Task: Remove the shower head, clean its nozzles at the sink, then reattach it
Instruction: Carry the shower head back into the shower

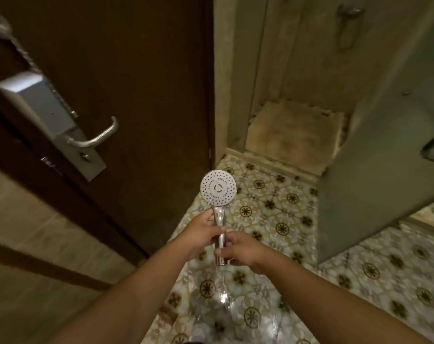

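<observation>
The shower head is a round white nozzle face on a chrome handle, held upright at centre with the nozzles facing me. My left hand grips the upper part of the handle just under the face. My right hand grips the lower end of the handle. No hose is attached to the handle's bottom. A thin stream of water runs down from the handle's bottom end onto the patterned floor tiles. The shower mixer with its hose hangs on the far wall of the stall, top right.
A dark wooden door with a metal lever handle stands close on the left. Ahead, a raised curb leads to the shower stall floor. A grey-green panel juts in on the right. Wet floor lies below my hands.
</observation>
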